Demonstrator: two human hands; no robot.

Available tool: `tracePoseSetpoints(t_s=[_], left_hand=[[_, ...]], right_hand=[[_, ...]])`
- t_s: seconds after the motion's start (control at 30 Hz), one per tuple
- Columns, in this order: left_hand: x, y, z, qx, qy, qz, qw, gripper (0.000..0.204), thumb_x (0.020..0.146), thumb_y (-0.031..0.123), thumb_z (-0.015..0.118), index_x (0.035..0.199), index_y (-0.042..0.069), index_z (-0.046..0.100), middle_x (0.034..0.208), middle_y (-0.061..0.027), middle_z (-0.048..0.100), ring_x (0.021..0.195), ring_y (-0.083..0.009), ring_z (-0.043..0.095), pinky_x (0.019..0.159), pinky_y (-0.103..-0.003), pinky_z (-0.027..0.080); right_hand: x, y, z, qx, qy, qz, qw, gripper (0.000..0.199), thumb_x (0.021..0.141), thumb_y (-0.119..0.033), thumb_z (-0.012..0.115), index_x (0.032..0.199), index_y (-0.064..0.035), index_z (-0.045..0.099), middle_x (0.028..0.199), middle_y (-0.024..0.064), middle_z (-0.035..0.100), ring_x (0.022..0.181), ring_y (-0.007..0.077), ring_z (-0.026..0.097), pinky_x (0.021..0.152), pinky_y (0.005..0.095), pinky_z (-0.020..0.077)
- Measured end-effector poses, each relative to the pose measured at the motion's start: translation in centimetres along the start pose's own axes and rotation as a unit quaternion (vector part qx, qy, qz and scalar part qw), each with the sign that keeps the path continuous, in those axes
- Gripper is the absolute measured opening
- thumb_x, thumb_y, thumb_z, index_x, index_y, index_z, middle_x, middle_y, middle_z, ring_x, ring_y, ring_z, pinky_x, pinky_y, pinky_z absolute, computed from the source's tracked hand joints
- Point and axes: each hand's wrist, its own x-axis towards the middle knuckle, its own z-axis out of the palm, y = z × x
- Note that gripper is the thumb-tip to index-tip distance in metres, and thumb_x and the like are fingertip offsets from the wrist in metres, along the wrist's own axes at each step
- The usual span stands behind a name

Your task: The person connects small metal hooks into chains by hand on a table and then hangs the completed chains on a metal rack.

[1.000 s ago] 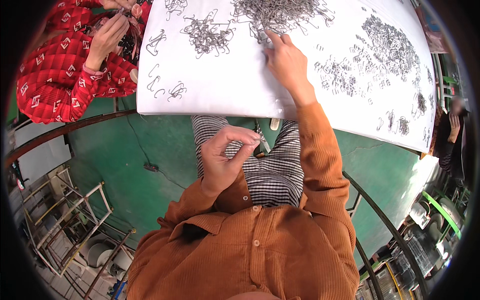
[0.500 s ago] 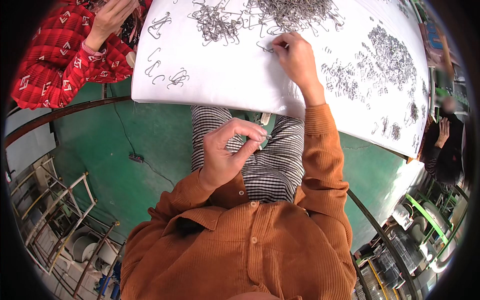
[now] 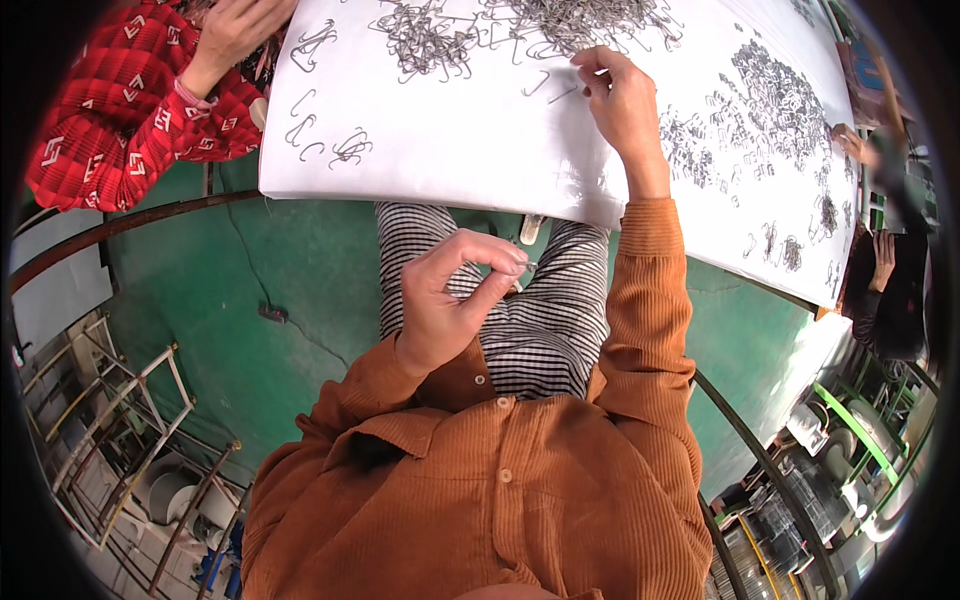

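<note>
My left hand (image 3: 447,300) is raised over my lap, thumb and forefinger pinched on a small shiny metal piece (image 3: 530,266). Most of that piece is hidden by the fingertips. Above the white table (image 3: 450,150) my right hand (image 3: 625,105) reaches forward, its thumb and forefinger a little apart. Beside these fingertips lies a thin metal wire (image 3: 562,95), and a wire hook (image 3: 537,83) rests just left of it. Farther back is a tangled heap of wire hooks (image 3: 580,22), with a second heap of hooks (image 3: 428,42) to its left.
Many small metal pieces (image 3: 775,100) are spread over the table's right side. Loose hooks (image 3: 350,148) lie near its left edge. A person in a red patterned sleeve (image 3: 110,120) sits at the left; another person's hand (image 3: 850,142) reaches in from the right. Metal frames (image 3: 120,400) stand lower left.
My right hand has moved right and slightly away from me, and its fingers have parted. The other person's hand now reaches over the table's right edge. My left hand keeps its pinch.
</note>
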Motion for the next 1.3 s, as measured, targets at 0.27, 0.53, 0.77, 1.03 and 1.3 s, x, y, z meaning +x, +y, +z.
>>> tracePoseSetpoints(t_s=[0.27, 0.53, 0.77, 1.03, 1.3], left_hand=[[-0.4, -0.2, 0.4, 0.003, -0.019, -0.009, 1.0, 0.016, 0.08, -0.015, 0.062, 0.086, -0.001, 0.057, 0.091, -0.0135, 0.065, 0.087, -0.0176, 0.063, 0.078, -0.028, 0.053], [-0.5, -2.4, 1.5, 0.021, 0.049, -0.041, 0.998, 0.01, 0.08, -0.008, 0.066, 0.086, -0.001, 0.061, 0.087, -0.0097, 0.069, 0.084, -0.016, 0.068, 0.077, -0.027, 0.054], [-0.5, -3.5, 1.9, -0.036, 0.05, -0.116, 0.991, 0.017, 0.082, -0.01, 0.065, 0.095, -0.002, 0.057, 0.097, -0.0109, 0.066, 0.094, -0.0157, 0.064, 0.084, -0.027, 0.053], [-0.3, -2.9, 2.9, 0.002, 0.037, -0.075, 0.997, 0.02, 0.08, -0.011, 0.066, 0.096, -0.002, 0.058, 0.095, -0.0106, 0.066, 0.092, -0.0157, 0.065, 0.082, -0.027, 0.054], [-0.4, -3.0, 3.9, 0.03, 0.021, -0.042, 0.998, 0.015, 0.08, -0.008, 0.069, 0.093, -0.003, 0.062, 0.09, -0.0091, 0.068, 0.086, -0.0142, 0.066, 0.08, -0.026, 0.054]], right_hand=[[0.8, -0.5, 1.9, -0.163, -0.137, -0.088, 0.973, 0.008, 0.085, -0.006, 0.058, 0.092, -0.0042, 0.06, 0.091, 0.0112, 0.06, 0.078, 0.0337, 0.062, 0.07, 0.0409, 0.0492], [-3.9, -3.6, -1.0, 0.109, -0.073, -0.051, 0.99, 0.006, 0.088, -0.004, 0.06, 0.093, -0.0003, 0.061, 0.075, 0.0063, 0.06, 0.062, 0.015, 0.059, 0.059, 0.0296, 0.05], [-15.2, -6.6, -3.1, 0.462, -0.097, 0.24, 0.849, 0.01, 0.087, -0.007, 0.069, 0.092, -0.0003, 0.064, 0.08, -0.0002, 0.064, 0.07, 0.0063, 0.059, 0.058, 0.0177, 0.0484], [-16.6, -5.7, -1.4, 0.468, -0.036, 0.164, 0.867, 0.007, 0.083, -0.002, 0.07, 0.088, -0.0028, 0.066, 0.096, 0.0033, 0.06, 0.089, 0.0115, 0.058, 0.073, 0.0224, 0.0485], [-17.6, -6.3, -1.3, 0.441, 0.052, 0.114, 0.889, 0.007, 0.081, 0.0, 0.069, 0.085, -0.0025, 0.063, 0.086, 0.0039, 0.063, 0.084, 0.0137, 0.06, 0.078, 0.0282, 0.0483]])
